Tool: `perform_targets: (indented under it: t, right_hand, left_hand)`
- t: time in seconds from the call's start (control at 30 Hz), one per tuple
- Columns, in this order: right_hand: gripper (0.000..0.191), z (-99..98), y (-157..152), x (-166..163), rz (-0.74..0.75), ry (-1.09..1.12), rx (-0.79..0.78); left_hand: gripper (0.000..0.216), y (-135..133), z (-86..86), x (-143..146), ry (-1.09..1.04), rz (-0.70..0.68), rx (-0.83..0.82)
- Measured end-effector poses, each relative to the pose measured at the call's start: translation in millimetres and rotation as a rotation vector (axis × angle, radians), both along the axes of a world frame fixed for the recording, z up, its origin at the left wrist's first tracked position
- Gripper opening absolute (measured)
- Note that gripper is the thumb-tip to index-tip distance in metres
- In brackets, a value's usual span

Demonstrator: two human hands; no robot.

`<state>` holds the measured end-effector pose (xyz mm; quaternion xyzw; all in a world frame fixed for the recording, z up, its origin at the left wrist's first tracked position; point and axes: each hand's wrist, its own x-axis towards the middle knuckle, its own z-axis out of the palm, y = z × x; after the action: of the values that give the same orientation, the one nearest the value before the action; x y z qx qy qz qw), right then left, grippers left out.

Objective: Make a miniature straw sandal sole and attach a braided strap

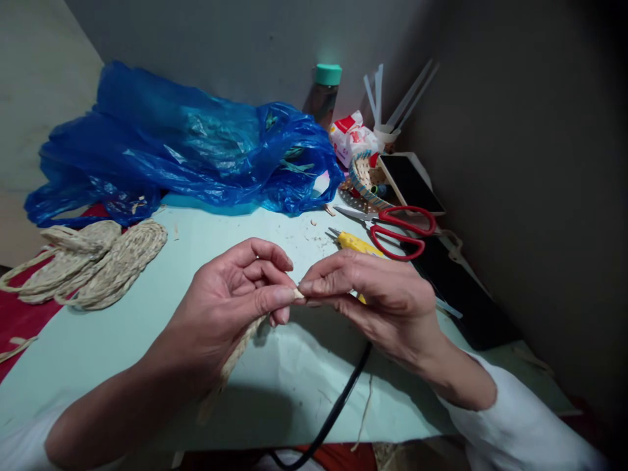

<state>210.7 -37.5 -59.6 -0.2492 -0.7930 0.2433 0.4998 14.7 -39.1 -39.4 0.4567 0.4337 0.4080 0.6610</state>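
A pale braided straw cord (244,343) hangs down below my left hand (240,288), whose thumb and fingers pinch it near one end. My right hand (366,291) closes its fingertips on the tip of the same cord, right beside the left thumb. Both hands meet above the middle of the table. Just behind my right hand lies a yellow glue gun (358,244), partly covered by that hand. Red-handled scissors (397,226) rest open beyond it.
A blue plastic bag (186,144) spreads across the back. Coiled braids (118,261) lie at left on red cloth. At right are a phone (412,180), a small basket (363,176), a cup of glue sticks (387,135) and a green-lidded bottle (328,91). A black cable (338,405) crosses the front.
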Motion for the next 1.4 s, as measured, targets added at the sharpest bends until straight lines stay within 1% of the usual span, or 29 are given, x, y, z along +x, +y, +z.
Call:
perform_targets:
  t: [0.1,0.17,0.2,0.27,0.33,0.4,0.5,0.6,0.73,0.83,0.97,1.1,1.13,1.2,1.27,1.33,1.4]
  right_hand:
    - [0.008,4.0,2.2,2.8,0.060,0.022,-0.108]
    - [0.007,5.6,1.8,3.5,0.038,-0.003,-0.122]
    - [0.008,5.9,0.9,3.3,0.009,-0.028,-0.097]
    - [0.011,5.6,-1.5,1.9,-0.057,-0.077,0.013]
    - [0.014,4.9,-4.1,-0.6,-0.116,-0.123,0.121]
    - [0.014,4.6,-6.3,-3.2,-0.171,-0.160,0.173]
    - [0.012,5.8,-8.3,-5.5,-0.234,-0.199,0.224]
    - [0.010,7.2,-8.1,-4.5,-0.254,-0.215,0.299]
    - [0.014,6.0,-5.4,-0.2,-0.246,-0.208,0.394]
    - [0.015,4.5,-3.6,2.1,-0.265,-0.220,0.422]
    - [0.017,6.8,-3.0,3.5,-0.264,-0.262,0.439]
    - [0.021,8.9,-3.1,5.5,-0.211,-0.334,0.450]
    - [0.023,8.0,-3.0,6.1,-0.198,-0.345,0.442]
    - [0.026,4.3,-2.1,7.1,-0.175,-0.333,0.430]
    - [0.031,-0.4,-0.7,7.4,-0.151,-0.306,0.435]
    - [0.035,-4.1,0.9,7.1,-0.142,-0.299,0.441]
    - [0.037,-5.9,2.2,6.3,-0.140,-0.316,0.435]
  left_hand:
    - [0.021,-1.7,3.1,4.2,0.041,0.023,0.028]
    - [0.022,-3.0,5.5,7.2,0.044,0.044,0.041]
    - [0.022,-3.5,6.6,8.2,0.050,0.055,0.044]
    - [0.024,-3.9,8.1,8.7,0.070,0.062,0.044]
    - [0.025,-3.1,8.1,7.7,0.086,0.040,0.035]
    - [0.026,-1.8,6.7,6.1,0.068,0.009,0.019]
    - [0.025,-0.9,3.8,5.1,-0.024,-0.024,-0.043]
    - [0.021,-2.0,1.0,5.2,-0.114,-0.073,-0.146]
    - [0.014,-4.5,-0.3,4.3,-0.183,-0.154,-0.242]
    - [0.006,-6.7,3.5,5.0,-0.151,-0.126,-0.287]
    - [0.004,-10.2,9.9,8.6,-0.023,-0.011,-0.244]
    - [0.006,-11.7,10.1,8.8,0.061,0.079,-0.208]
    - [0.007,-11.4,9.5,8.0,0.074,0.090,-0.204]
    - [0.009,-10.1,8.1,5.7,0.095,0.067,-0.187]
    - [0.011,-8.4,7.2,3.2,0.125,0.045,-0.133]
    - [0.013,-6.9,7.2,1.4,0.161,0.047,-0.068]
    - [0.016,-5.8,7.6,0.5,0.190,0.062,-0.035]
